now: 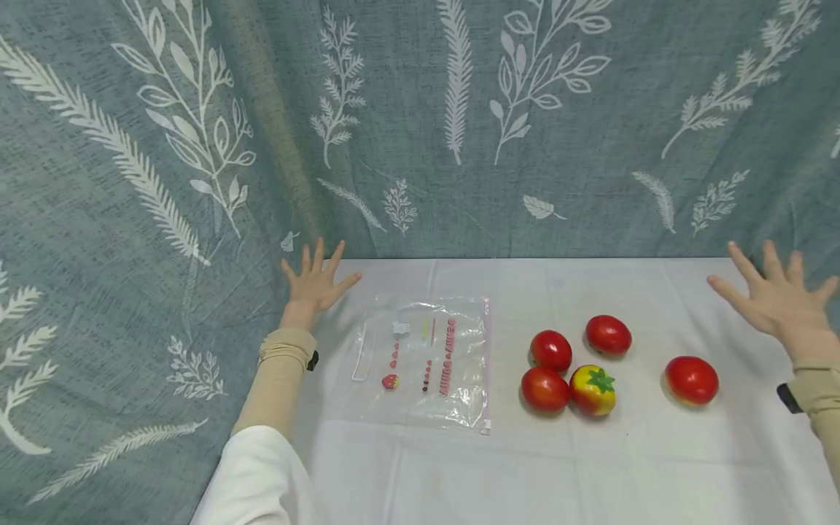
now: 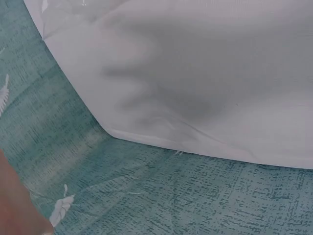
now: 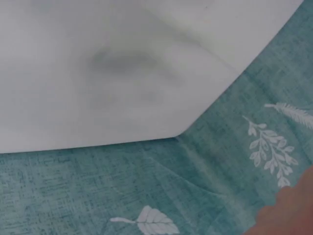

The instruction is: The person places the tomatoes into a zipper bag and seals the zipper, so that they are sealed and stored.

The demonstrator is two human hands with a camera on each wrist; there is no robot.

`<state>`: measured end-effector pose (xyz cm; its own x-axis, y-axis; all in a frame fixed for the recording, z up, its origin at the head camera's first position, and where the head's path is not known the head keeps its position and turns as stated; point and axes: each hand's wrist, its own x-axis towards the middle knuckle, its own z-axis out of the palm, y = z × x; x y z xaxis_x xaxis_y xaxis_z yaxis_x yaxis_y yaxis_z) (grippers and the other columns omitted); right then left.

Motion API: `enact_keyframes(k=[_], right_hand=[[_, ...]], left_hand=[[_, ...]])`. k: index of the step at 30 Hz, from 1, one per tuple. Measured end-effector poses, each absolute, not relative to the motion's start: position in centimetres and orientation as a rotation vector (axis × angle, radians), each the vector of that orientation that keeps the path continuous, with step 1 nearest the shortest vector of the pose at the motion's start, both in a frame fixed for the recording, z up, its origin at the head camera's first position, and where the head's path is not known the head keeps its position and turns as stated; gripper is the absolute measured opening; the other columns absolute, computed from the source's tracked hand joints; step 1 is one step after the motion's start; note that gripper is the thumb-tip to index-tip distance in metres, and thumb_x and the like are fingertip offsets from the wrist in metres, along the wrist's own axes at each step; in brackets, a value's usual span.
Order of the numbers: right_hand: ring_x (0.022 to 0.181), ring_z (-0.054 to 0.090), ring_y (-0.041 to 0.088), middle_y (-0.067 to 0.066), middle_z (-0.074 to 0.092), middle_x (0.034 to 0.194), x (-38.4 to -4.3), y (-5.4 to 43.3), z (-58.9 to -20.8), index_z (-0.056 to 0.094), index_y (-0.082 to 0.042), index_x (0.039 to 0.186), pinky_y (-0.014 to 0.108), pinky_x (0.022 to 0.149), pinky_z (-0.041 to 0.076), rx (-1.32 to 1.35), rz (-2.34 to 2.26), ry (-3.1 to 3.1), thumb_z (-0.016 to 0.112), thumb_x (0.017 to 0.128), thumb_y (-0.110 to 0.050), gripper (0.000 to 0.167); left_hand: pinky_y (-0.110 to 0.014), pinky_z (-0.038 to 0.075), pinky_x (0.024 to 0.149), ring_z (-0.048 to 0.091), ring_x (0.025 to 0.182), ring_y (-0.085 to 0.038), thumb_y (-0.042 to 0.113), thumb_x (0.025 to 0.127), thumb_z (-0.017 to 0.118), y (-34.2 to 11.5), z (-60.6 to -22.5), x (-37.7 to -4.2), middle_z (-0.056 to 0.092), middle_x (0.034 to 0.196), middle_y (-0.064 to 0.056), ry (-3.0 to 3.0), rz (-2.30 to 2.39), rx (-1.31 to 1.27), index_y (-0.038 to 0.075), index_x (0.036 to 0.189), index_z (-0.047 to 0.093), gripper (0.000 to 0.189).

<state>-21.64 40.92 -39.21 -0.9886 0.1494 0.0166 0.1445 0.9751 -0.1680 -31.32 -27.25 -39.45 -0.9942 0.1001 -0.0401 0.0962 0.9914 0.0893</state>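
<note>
My left hand (image 1: 316, 284) is held with its fingers spread near the table's back left corner, holding nothing. Close to it lies a flat clear zip bag (image 1: 407, 357) with red printing and a slider edge on its right. Over the right side, my right hand (image 1: 784, 300) also has its fingers spread and holds nothing. Nearest to that hand is a shiny red tomato (image 1: 692, 380). Further left are more red tomatoes, one at the back (image 1: 608, 335), one in the middle (image 1: 551, 351) and one in front (image 1: 545, 389). Beside them sits a yellow-red tomato (image 1: 593, 391) with a green star-shaped top.
A white cloth (image 1: 472, 474) covers the table. Behind and to the left hangs a teal curtain (image 1: 420, 131) with white leaf prints. In the left wrist view, the table's corner (image 2: 111, 133) meets the curtain; soft shadows fall on the white surface.
</note>
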Motion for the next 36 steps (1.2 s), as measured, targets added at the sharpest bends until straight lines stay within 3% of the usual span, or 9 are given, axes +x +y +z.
enact_keyframes(k=[15,24,36], right_hand=[[0.133,-0.018,0.058,0.029,-0.021,0.151,-21.4,38.9,-39.2,-0.013,-0.02,0.151,0.082,0.097,-0.012,-0.076,0.215,-3.086,0.023,0.09,-0.071,0.087],[0.137,-0.014,0.054,0.029,-0.014,0.154,-21.1,37.3,-39.5,-0.01,-0.022,0.151,0.078,0.103,-0.009,0.038,0.135,-3.066,0.027,0.092,-0.068,0.084],[0.14,0.003,0.052,0.025,0.002,0.157,-20.9,34.1,-39.4,0.001,-0.022,0.153,0.075,0.107,-0.002,0.283,0.101,-3.001,0.037,0.094,-0.059,0.079]], left_hand=[[-0.072,-0.01,0.109,-0.015,0.145,-0.039,0.073,0.089,0.026,-26.0,-39.4,-31.6,-0.018,0.159,-0.009,3.12,0.078,0.329,0.033,0.151,-0.01,0.082],[-0.069,-0.018,0.108,-0.013,0.146,-0.037,0.073,0.089,0.028,-25.4,-39.3,-31.3,-0.015,0.159,-0.009,3.121,0.108,0.418,0.027,0.153,-0.002,0.084],[-0.064,-0.019,0.111,-0.011,0.147,-0.034,0.073,0.089,0.031,-23.7,-39.7,-30.8,-0.01,0.16,-0.006,3.093,0.148,0.529,0.032,0.152,-0.002,0.083]])
